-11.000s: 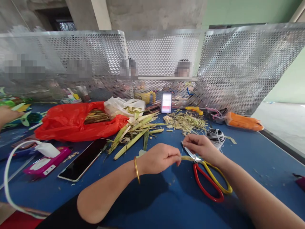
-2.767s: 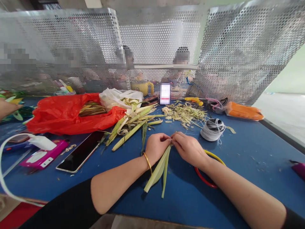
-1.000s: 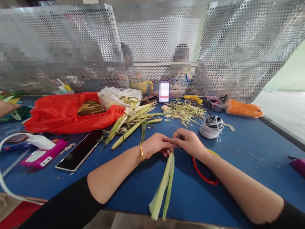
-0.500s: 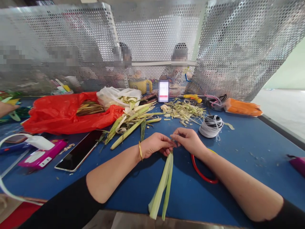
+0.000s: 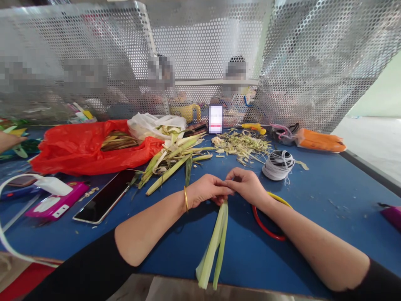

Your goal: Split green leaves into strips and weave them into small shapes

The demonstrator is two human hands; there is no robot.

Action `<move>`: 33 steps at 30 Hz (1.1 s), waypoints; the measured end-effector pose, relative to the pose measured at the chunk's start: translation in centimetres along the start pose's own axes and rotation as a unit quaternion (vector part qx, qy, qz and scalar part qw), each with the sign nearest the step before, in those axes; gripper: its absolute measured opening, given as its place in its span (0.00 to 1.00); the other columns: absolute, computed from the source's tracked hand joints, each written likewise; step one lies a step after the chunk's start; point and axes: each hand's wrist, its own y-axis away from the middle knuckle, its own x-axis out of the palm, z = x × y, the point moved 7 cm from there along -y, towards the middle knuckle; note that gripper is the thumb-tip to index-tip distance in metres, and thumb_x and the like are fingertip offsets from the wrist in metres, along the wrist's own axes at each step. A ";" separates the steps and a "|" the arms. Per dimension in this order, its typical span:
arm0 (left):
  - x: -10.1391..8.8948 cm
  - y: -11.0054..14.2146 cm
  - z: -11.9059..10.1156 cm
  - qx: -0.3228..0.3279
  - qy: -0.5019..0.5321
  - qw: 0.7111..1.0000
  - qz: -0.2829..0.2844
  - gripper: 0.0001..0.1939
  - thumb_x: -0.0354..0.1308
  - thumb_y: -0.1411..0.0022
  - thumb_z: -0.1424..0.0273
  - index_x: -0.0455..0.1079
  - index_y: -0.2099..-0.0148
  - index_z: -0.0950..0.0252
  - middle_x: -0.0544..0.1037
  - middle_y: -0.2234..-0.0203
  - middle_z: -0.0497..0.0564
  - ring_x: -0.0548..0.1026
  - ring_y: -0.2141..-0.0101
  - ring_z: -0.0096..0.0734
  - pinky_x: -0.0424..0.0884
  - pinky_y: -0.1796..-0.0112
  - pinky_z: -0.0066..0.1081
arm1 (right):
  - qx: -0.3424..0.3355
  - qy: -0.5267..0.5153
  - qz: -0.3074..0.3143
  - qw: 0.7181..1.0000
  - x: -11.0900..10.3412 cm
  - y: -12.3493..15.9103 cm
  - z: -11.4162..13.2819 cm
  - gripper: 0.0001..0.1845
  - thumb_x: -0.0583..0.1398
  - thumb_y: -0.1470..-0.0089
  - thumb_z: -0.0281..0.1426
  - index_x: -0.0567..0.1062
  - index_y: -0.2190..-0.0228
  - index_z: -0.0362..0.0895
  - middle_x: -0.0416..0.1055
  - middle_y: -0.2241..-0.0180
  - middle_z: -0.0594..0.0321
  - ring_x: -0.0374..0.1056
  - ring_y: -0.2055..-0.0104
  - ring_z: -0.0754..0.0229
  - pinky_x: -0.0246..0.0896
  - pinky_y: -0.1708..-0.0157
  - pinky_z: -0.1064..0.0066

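Note:
Pale green corn husk strips (image 5: 212, 246) hang down toward the table's front edge, their gathered top end pinched by my left hand (image 5: 206, 190). My right hand (image 5: 246, 184) is closed, its thumb and fingertips pinching right against the left fingertips. Whatever lies between the right fingertips is hidden. Under my right forearm rests a curved red and yellow loop (image 5: 261, 228), partly covered. Beyond the right hand stands a spool of white string (image 5: 278, 166). A pile of husk leaves (image 5: 171, 171) lies past my left hand.
A red plastic bag (image 5: 78, 154) and a white bag (image 5: 153, 123) are at the back left. A dark phone (image 5: 102, 200) and a purple box (image 5: 56, 202) lie left. Husk scraps (image 5: 241, 144) and an upright phone (image 5: 215, 120) stand before a perforated metal screen (image 5: 203, 50); people sit behind it.
My right fingertips have come in closer against the left ones, closing the small gap between them. The husk strips hang almost as before.

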 end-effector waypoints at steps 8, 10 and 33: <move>-0.6 -0.1 0.0 -0.005 0.058 0.998 -0.024 0.14 0.65 0.50 0.62 0.76 0.70 0.70 0.73 0.80 0.47 0.69 0.81 0.20 0.65 0.77 0.23 | -0.001 -0.002 -0.011 1.000 -1.8 -0.3 1.2 0.17 0.56 0.47 0.42 0.75 0.75 0.42 0.66 0.84 0.68 0.62 0.81 0.65 0.55 0.79 0.74; -0.8 -0.1 0.0 -0.011 0.073 0.997 -0.022 0.14 0.64 0.50 0.61 0.76 0.69 0.70 0.73 0.80 0.47 0.69 0.81 0.20 0.66 0.76 0.24 | -0.002 -0.001 0.010 1.000 -1.9 -0.3 1.4 0.14 0.60 0.51 0.41 0.76 0.75 0.42 0.69 0.80 0.66 0.63 0.79 0.65 0.57 0.77 0.73; -0.8 -0.3 0.1 -0.027 0.067 0.997 -0.033 0.13 0.60 0.47 0.65 0.72 0.77 0.70 0.73 0.82 0.49 0.69 0.83 0.21 0.67 0.76 0.26 | -0.024 0.076 -0.029 0.996 -1.0 0.0 0.6 0.06 0.64 0.55 0.33 0.74 0.78 0.44 0.71 0.77 0.66 0.63 0.76 0.64 0.56 0.76 0.72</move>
